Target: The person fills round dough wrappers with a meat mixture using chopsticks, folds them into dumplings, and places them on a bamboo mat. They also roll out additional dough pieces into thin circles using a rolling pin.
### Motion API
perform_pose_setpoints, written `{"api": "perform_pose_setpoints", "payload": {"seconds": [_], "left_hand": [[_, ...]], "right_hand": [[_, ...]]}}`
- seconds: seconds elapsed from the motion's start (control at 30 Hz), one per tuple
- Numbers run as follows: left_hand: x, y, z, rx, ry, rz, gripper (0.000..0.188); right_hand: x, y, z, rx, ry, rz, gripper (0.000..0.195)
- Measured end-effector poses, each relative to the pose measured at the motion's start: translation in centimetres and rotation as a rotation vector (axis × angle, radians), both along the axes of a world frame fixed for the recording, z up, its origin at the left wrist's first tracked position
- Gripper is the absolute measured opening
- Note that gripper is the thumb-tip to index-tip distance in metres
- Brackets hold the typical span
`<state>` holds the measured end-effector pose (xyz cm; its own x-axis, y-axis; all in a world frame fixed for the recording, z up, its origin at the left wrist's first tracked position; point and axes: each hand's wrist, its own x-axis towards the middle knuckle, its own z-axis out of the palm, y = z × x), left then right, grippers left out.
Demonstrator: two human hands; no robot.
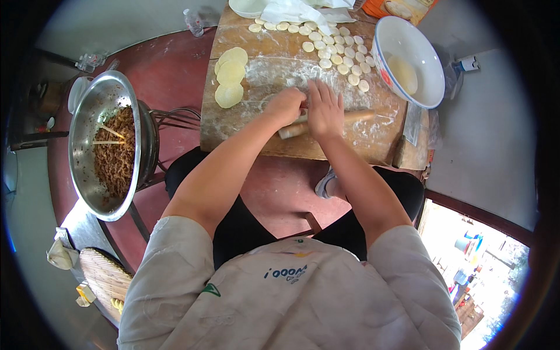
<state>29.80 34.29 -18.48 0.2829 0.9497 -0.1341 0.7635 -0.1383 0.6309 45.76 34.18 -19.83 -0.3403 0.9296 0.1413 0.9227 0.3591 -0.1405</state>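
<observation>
My right hand (324, 109) lies flat across a wooden rolling pin (358, 116), palm on it and fingers stretched forward. Just left of it, my left hand (286, 107) has its fingers curled low over the floured wooden board (245, 127). A pale bit of dough (302, 118) shows beneath the left fingers; whether they pinch it is hidden. Three overlapping rolled dough wrappers (229, 95) lie on the board's left side. Beyond my hands, several small flattened dough rounds (342, 69) are spread over loose flour.
A floral enamel bowl (426, 57) with dough (402, 74) stands at right, above a cleaver (412, 122). To my left, a steel basin (81, 148) holds brown minced filling (114, 162) and chopsticks (109, 142). White cloth or plastic (297, 11) lies at the back. A woven tray (103, 273) is lower left.
</observation>
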Motion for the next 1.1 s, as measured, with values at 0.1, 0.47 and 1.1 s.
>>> {"api": "perform_pose_setpoints", "payload": {"seconds": [0.1,0.47,1.1], "left_hand": [[-0.6,-0.2,-0.1,-0.07,-0.042,0.075,0.011],[0.0,-0.6,-0.3,0.069,0.125,0.087,0.015],[-1.2,0.8,1.6,-0.171,0.138,-0.018,0.024]], "right_hand": [[3.0,-4.9,0.9,-0.024,-0.077,0.065,0.058],[-2.3,1.8,1.2,-0.067,0.008,-0.125,0.058],[1.0,-4.4,0.9,-0.016,0.072,-0.036,0.057]]}}
